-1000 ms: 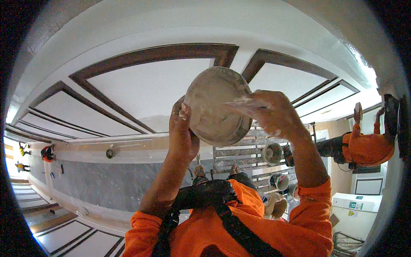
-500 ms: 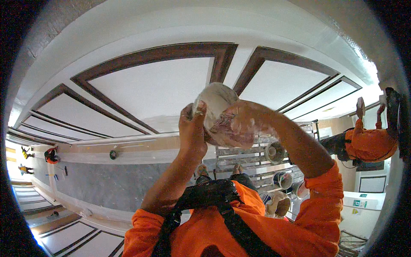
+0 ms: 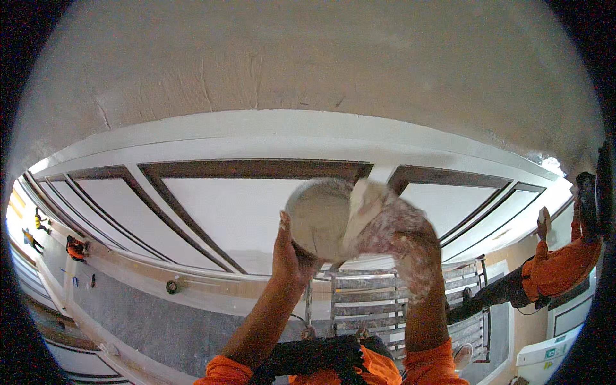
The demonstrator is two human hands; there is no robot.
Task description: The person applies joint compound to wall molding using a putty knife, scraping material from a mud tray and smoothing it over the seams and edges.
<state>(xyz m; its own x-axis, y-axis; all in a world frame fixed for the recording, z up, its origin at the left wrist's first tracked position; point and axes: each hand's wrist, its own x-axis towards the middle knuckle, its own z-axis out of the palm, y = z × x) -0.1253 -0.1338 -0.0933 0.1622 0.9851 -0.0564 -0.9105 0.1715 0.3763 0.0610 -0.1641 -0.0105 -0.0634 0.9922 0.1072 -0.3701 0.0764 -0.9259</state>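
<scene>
A round container (image 3: pixel 311 218) of beige-grey paste is held from the side by my left hand (image 3: pixel 289 253), with the thumb up along its rim. My right hand (image 3: pixel 407 237), smeared with white compound, grips a flat, paste-coated scraper (image 3: pixel 366 202) at the container's right side. Motion blur hides the scraper's exact shape and part of my fingers. Above them is a grey-beige plastered surface (image 3: pixel 295 58) with ridges, beside a pale band and white panels in dark brown frames (image 3: pixel 256 168).
A slatted platform (image 3: pixel 366 292) lies below me over a grey floor (image 3: pixel 141 308). At right, a co-worker (image 3: pixel 558 273) in orange reaches upward. Small figures of other people (image 3: pixel 76 247) are far left, near a dark round object (image 3: pixel 172 287). A white box (image 3: pixel 539 359) sits lower right.
The view has shifted, bringing more plastered surface into the top. The container and both hands sit lower in the picture, and the scraper has risen relative to the container, showing its coated face.
</scene>
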